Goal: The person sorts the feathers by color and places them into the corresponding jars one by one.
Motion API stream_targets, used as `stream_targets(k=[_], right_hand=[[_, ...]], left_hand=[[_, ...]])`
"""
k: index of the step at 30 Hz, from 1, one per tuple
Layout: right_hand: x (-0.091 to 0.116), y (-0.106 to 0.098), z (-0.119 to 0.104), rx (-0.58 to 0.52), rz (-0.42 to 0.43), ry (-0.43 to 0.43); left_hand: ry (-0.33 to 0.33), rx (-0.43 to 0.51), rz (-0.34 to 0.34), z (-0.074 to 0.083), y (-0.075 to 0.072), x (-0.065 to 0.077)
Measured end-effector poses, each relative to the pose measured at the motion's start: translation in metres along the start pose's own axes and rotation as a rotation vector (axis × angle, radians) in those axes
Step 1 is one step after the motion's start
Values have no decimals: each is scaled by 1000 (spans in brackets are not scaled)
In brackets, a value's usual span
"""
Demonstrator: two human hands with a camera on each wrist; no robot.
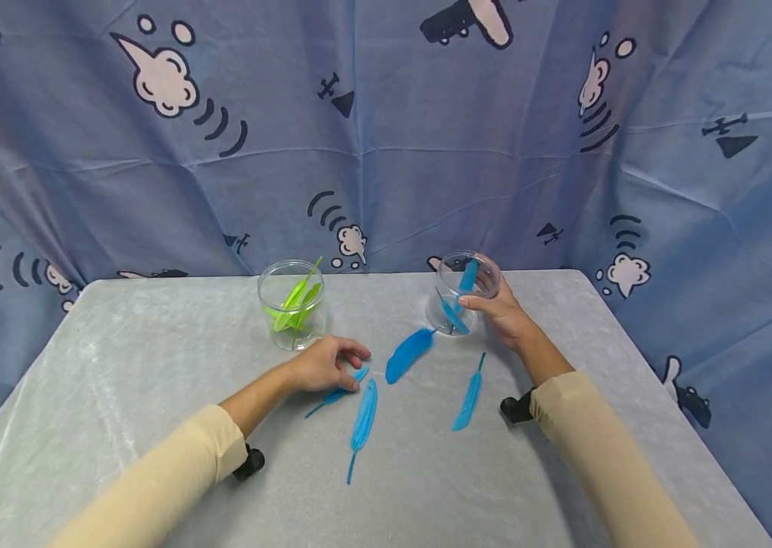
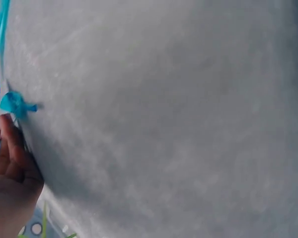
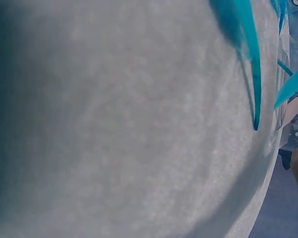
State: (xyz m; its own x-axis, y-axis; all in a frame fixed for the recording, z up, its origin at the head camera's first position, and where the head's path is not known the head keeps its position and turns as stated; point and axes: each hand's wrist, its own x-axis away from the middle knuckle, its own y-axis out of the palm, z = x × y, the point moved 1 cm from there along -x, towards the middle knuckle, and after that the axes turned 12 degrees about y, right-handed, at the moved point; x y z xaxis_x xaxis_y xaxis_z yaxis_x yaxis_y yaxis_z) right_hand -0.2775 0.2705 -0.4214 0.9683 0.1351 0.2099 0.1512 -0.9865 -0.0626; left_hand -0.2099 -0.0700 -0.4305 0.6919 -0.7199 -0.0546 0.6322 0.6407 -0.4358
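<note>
My right hand (image 1: 505, 312) grips a clear jar (image 1: 442, 304) from its right side, thumb in front and fingers behind. Blue feathers (image 1: 468, 275) stand inside that jar. My left hand (image 1: 327, 364) hovers low over a blue feather (image 1: 334, 396), which it partly covers; thumb and fingers are apart. Beside it lies another blue feather (image 1: 364, 415), quill toward me. A broad blue feather (image 1: 409, 355) lies near the held jar's base, and a slim blue feather (image 1: 470, 396) rests to its right. In the left wrist view, a blue feather (image 2: 12, 102) shows just past the fingertips.
A second clear jar (image 1: 311, 335) with green feathers (image 1: 295, 304) stands at the back left, beyond my left hand. The grey cloth-covered table (image 1: 153, 358) ends at a blue patterned curtain (image 1: 400, 183).
</note>
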Motion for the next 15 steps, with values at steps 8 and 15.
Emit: stream_targets(k=[8, 15], right_hand=[[-1, 0, 1, 2, 8, 14], [-1, -1, 0, -3, -2, 9]], left_hand=[[6, -58, 64, -6, 8, 0], [7, -66, 74, -7, 9, 1]])
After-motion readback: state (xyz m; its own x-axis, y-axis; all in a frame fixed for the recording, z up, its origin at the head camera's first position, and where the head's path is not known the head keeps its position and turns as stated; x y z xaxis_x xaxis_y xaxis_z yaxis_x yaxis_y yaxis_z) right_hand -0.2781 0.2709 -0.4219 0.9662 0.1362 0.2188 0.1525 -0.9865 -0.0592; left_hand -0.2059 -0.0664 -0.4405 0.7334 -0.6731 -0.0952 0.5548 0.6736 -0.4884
